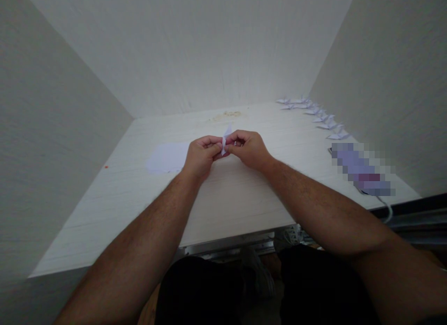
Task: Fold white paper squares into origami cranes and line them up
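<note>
left hand point(201, 153) and right hand point(250, 148) tightly pinch folded paper point(224, 144), while the phone screen point(354, 165) is blurred.

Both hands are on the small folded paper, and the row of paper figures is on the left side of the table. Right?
Not quite: the head view shows the row of paper figures on the right side of the table, not the left. The left hand and right hand are indeed both on the small folded paper.
</note>
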### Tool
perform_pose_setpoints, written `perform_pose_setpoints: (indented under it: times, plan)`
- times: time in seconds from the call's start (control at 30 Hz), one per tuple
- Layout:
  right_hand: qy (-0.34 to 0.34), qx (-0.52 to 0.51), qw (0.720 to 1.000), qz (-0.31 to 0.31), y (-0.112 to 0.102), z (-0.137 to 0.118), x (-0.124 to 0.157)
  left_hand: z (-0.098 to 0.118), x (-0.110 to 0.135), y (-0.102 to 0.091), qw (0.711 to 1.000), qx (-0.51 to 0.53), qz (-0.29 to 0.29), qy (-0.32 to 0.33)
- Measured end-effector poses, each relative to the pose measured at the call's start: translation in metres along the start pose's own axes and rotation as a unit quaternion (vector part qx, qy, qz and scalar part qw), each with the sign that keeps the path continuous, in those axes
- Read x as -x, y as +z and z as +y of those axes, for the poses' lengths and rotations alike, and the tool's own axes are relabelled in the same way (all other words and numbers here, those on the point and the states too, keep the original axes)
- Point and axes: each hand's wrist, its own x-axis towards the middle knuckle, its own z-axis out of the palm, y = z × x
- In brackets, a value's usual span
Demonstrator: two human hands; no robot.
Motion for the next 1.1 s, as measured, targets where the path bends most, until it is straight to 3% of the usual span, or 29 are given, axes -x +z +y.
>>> perform_pose_setpoints:
  times: [0.17, 0.3, 0.63, 1.1]
  plan:
    - [-0.031, 0.039, 0.999, 0.015, -0.001, 0.004, -0.001, -0.003, -0.001, -0.002, 0.999, 0.023, -0.03, 0.005]
    - [-0.036, 0.067, 0.997, 0.032, -0.001, 0.005, -0.002, -0.006, -0.004, -0.004, 0.997, -0.016, -0.062, 0.037]
    - [-0.01, 0.046, 0.999, 0.007, 0.001, 0.005, -0.002, -0.003, -0.003, -0.002, 0.993, -0.084, 0.005, 0.08]
    - [-0.011, 0.055, 0.996, 0.071, 0.005, 0.009, -0.003, 0.0, -0.002, 0.001, 0.968, -0.212, 0.061, 0.123]
